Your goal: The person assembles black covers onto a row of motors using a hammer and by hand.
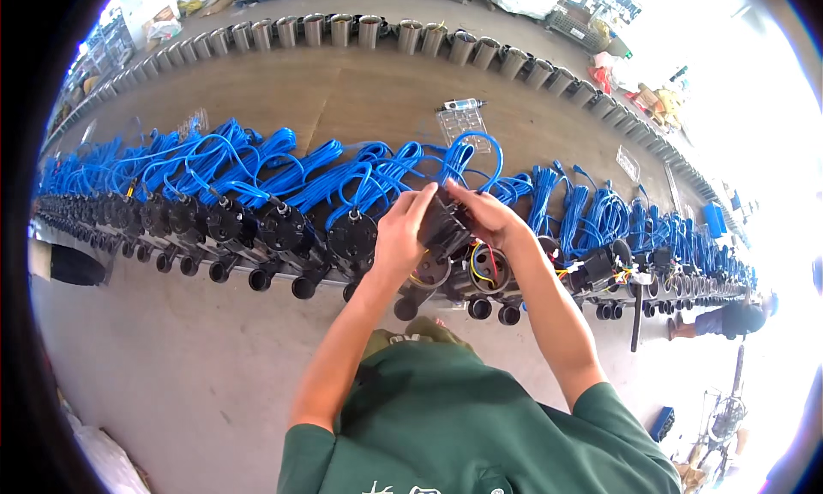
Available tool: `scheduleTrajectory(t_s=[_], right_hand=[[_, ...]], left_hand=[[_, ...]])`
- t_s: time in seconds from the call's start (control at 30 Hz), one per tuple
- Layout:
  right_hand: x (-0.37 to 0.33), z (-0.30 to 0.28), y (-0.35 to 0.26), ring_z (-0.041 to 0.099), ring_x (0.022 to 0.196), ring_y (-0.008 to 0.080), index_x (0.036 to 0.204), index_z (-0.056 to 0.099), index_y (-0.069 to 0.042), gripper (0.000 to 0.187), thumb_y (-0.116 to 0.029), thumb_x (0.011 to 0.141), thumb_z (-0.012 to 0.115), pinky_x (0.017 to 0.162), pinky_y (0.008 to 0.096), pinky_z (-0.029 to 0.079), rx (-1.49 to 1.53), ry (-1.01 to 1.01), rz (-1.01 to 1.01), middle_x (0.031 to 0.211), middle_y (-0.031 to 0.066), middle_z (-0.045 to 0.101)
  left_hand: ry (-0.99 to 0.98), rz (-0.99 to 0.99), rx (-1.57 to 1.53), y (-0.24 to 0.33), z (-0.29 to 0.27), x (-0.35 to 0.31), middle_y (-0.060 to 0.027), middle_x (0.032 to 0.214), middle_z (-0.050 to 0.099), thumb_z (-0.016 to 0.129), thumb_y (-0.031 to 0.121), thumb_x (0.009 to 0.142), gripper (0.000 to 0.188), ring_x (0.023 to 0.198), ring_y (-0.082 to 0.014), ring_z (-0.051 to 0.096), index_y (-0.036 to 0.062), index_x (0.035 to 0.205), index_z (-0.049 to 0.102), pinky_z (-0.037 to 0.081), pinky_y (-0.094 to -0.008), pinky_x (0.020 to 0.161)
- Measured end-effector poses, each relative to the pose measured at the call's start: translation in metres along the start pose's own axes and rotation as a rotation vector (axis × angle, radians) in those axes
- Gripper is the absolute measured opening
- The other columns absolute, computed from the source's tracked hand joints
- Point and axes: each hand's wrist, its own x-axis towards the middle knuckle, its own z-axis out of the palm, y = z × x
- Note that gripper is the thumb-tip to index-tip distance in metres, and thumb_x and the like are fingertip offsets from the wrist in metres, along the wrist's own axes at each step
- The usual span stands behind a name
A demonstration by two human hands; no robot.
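Observation:
Between my two hands is a black plastic cover point(444, 225), tilted above the row of pump-like housings. My left hand point(403, 228) grips its left side with bent fingers, and my right hand point(487, 213) closes on its upper right side. A bundled blue cable point(459, 158) rises just behind the cover; my fingers hide where it joins. Right below my hands, an open round housing point(489, 269) shows yellow, red and blue wires. Another open housing point(431, 272) sits to its left, partly behind my left wrist. Farther left, a capped black housing point(352, 237) has a blue cable coming from its top.
Coiled blue cables point(231, 164) lie along the brown table point(343, 91) behind the housings. Steel cylinders point(340, 31) line its far edge. A clear plastic tray point(463, 131) and a white tube point(462, 105) lie beyond my hands. Another person point(741, 319) is at the far right.

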Motion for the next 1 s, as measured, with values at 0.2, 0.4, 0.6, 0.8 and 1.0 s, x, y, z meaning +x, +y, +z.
scheduleTrajectory(t_s=[0.2, 0.4, 0.6, 0.8, 1.0], right_hand=[[-0.016, -0.020, -0.015, 0.073, 0.073, 0.0165, 0.103, 0.073, -0.001, 0.051, -0.050, 0.089, 0.081, 0.064, 0.0307, 0.060, 0.150, 0.089, 0.082, 0.088, 0.0065, 0.075], [-0.018, -0.015, -0.002, 0.069, 0.070, 0.0116, 0.098, 0.073, -0.005, 0.050, -0.054, 0.097, 0.069, 0.063, 0.0260, 0.057, 0.078, -0.069, -0.091, 0.087, 0.0041, 0.073], [-0.008, -0.022, -0.001, 0.074, 0.077, 0.0177, 0.096, 0.072, -0.002, 0.057, -0.059, 0.097, 0.065, 0.073, 0.0305, 0.061, -0.049, -0.233, -0.157, 0.094, 0.0114, 0.077], [-0.009, -0.016, -0.001, 0.073, 0.084, 0.0203, 0.093, 0.072, -0.001, 0.060, -0.059, 0.100, 0.059, 0.080, 0.0346, 0.060, -0.095, -0.291, -0.329, 0.092, 0.0138, 0.077], [-0.008, -0.016, 0.000, 0.075, 0.087, 0.0249, 0.088, 0.070, -0.001, 0.061, -0.058, 0.104, 0.052, 0.082, 0.0382, 0.060, -0.130, -0.276, -0.363, 0.090, 0.0162, 0.076]], left_hand=[[-0.133, -0.392, -0.507, 0.001, -0.023, -0.011, -0.0129, 0.130, 0.065, 0.076, 0.000, 0.087, 0.069, 0.121, -0.0211, 0.062, 0.0013, 0.149, 0.046, 0.049, -0.0361, 0.103], [-0.587, -0.912, -1.081, -0.003, -0.007, -0.018, -0.0116, 0.121, 0.069, 0.065, 0.018, 0.100, 0.045, 0.113, -0.0173, 0.066, -0.0064, 0.136, 0.057, 0.052, -0.0322, 0.100], [-0.836, -0.809, -1.541, -0.037, -0.009, -0.022, -0.0268, 0.131, 0.065, 0.047, 0.014, 0.094, 0.047, 0.118, -0.0397, 0.066, -0.0105, 0.132, 0.059, 0.048, -0.0495, 0.106], [-0.686, -0.973, -1.474, -0.038, -0.012, -0.023, -0.0257, 0.127, 0.067, 0.047, 0.014, 0.093, 0.049, 0.114, -0.0396, 0.066, -0.0145, 0.130, 0.061, 0.049, -0.0523, 0.103], [-0.757, -0.909, -1.098, -0.014, -0.022, -0.013, -0.0153, 0.106, 0.074, 0.066, 0.015, 0.093, 0.038, 0.093, -0.0228, 0.073, -0.0124, 0.120, 0.068, 0.056, -0.0332, 0.090]])
